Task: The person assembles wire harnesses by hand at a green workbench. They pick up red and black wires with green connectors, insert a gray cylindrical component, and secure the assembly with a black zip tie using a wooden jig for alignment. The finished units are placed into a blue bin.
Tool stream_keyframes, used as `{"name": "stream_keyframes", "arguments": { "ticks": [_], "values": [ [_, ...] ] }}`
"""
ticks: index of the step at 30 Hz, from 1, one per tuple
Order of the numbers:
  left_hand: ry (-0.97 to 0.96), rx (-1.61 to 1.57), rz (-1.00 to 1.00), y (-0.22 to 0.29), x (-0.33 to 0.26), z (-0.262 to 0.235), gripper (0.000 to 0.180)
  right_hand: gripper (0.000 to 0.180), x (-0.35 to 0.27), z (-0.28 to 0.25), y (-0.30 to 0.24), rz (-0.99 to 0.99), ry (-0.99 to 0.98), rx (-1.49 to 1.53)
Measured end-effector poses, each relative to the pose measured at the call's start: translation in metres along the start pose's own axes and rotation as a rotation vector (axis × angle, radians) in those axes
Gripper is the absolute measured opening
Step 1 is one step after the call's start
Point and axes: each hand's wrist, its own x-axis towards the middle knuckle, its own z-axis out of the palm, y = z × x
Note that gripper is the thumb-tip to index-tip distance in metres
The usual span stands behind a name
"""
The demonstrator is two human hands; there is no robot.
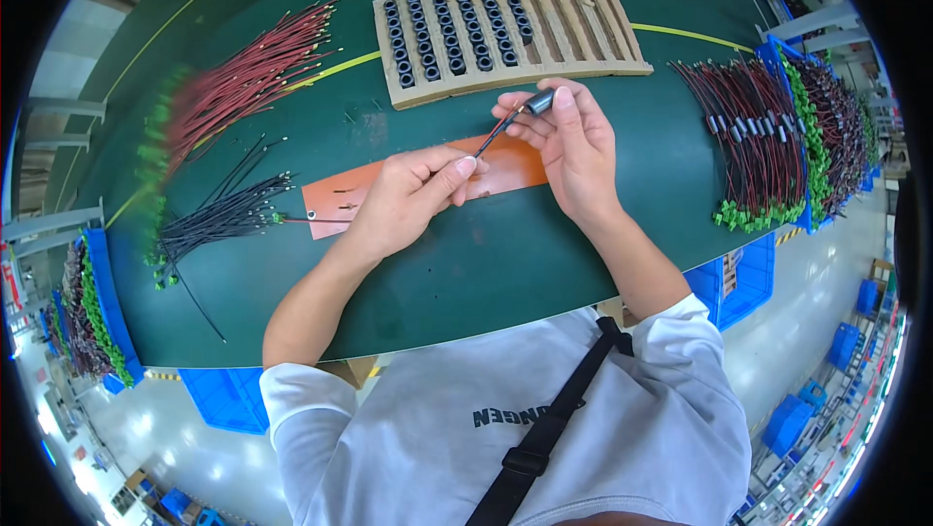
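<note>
In the middle, the left hand [408,191] pinches thin red and black wires [496,131] and the right hand [583,152] a shiny dark-grey tube [539,102], maybe to poke them through, needing straight tips, while long red wires [258,79] upper left and a brown cardboard tray [428,94] top middle lie out of the way.

- We see a lt-grey tee [408,463], btm ctr of frame, w/ dk lettering [515,417] on chest
- Short sleeves [303,392], creased, same col.
- Blk strap [566,402] diag. across tee, w/ blk buckle [526,461]
- L hand [408,193] & R hand [578,152], mid-frame: both bare
</note>
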Motion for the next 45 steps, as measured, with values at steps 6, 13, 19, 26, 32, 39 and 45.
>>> {"name": "stream_keyframes", "arguments": {
  "ticks": [6, 13, 19, 26, 32, 39, 45],
  "values": [
    [-0.025, 0.025, 0.005, -0.003, 0.0, 0.001, 0.032, 0.029, 0.0, -0.002, 0.004, 0.0, 0.003, -0.013],
    [-0.019, 0.002, 0.059, -0.008, -0.001, 0.001, 0.031, 0.028, 0.001, -0.004, 0.004, 0.014, -0.002, -0.024],
    [-0.006, 0.041, 0.053, -0.004, -0.001, -0.001, 0.032, 0.026, 0.0, -0.003, 0.001, 0.037, -0.067, -0.051],
    [-0.03, 0.051, 0.084, 0.001, -0.003, 0.001, 0.031, 0.032, -0.017, 0.01, 0.006, 0.253, -0.234, -0.132],
    [-0.004, 0.295, 0.026, 0.019, -0.009, -0.003, 0.028, 0.034, -0.001, -0.006, -0.001, 0.058, -0.207, 0.125],
    [0.053, 0.398, 0.098, 0.011, -0.009, -0.01, 0.024, 0.025, 0.004, -0.005, 0.0, 0.177, -0.268, 0.174],
    [0.131, 0.566, 0.194, 0.019, -0.03, -0.019, 0.02, 0.031, 0.011, -0.016, -0.014, 0.078, -0.305, 0.235]
  ]
}}
